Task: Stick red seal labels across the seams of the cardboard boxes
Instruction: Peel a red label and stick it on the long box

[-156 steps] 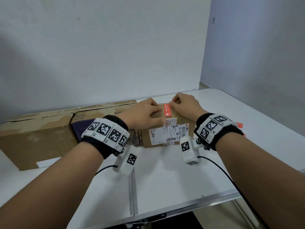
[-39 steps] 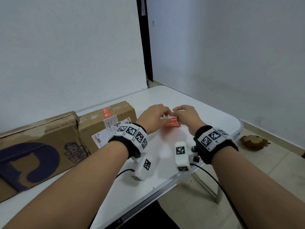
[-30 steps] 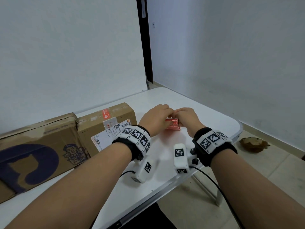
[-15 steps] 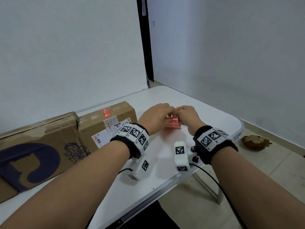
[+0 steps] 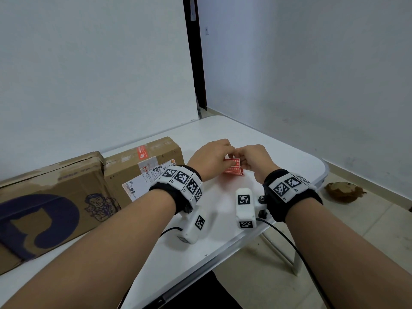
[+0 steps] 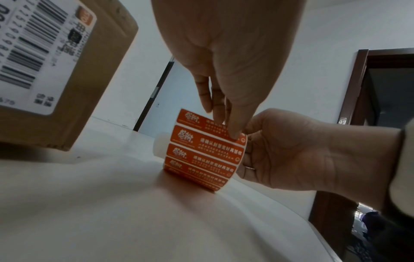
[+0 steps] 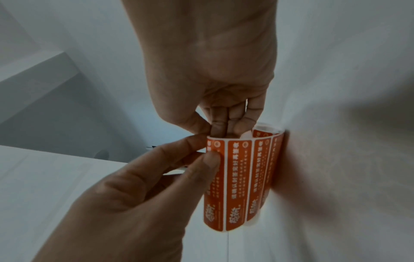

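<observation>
Near the table's right edge, the right hand holds a curled strip of red seal labels while the left hand pinches its top label's end. Farther left, the small cardboard box carries one seal, beside the large box.

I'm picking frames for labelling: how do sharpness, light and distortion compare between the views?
Head view: evenly lit and sharp, edges bowed. Left wrist view: label strip readable, shipping box blurred and stretched. Right wrist view: dim and grainy, the strip's print soft, reddish tint on the table.
</observation>
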A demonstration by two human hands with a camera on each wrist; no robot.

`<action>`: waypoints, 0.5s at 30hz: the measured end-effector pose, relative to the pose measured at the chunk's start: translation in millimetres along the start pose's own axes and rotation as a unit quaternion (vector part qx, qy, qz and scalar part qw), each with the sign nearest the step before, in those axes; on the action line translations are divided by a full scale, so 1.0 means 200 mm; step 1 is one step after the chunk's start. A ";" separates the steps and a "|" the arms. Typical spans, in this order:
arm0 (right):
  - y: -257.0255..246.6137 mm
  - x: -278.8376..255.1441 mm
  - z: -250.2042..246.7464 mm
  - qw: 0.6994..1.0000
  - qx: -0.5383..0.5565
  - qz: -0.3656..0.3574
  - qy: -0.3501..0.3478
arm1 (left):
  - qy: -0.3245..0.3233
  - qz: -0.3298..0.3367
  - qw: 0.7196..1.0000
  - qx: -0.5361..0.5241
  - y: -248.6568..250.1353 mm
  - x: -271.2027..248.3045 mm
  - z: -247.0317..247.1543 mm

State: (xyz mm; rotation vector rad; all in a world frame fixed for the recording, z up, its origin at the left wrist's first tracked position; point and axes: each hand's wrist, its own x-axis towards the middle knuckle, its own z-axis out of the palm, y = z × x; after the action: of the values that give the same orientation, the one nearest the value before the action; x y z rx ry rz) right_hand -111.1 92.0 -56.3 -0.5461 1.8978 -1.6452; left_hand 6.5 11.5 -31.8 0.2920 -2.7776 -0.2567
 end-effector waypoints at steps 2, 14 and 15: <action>0.01 0.00 0.00 1.000 0.006 -0.002 0.000 | 0.002 -0.002 1.000 -0.002 0.00 0.01 0.00; 0.02 0.01 0.02 0.999 -0.022 -0.028 0.015 | 0.006 0.002 0.999 -0.047 0.00 0.00 -0.01; 0.03 0.02 0.02 0.999 -0.021 -0.031 0.017 | 0.008 -0.001 0.998 -0.057 0.00 -0.01 -0.01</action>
State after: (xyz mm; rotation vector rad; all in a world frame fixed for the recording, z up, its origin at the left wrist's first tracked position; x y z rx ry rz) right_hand -111.8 87.5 -63.0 -0.6035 1.9620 -1.6667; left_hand 8.5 11.5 -29.3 0.2667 -2.7354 -0.4093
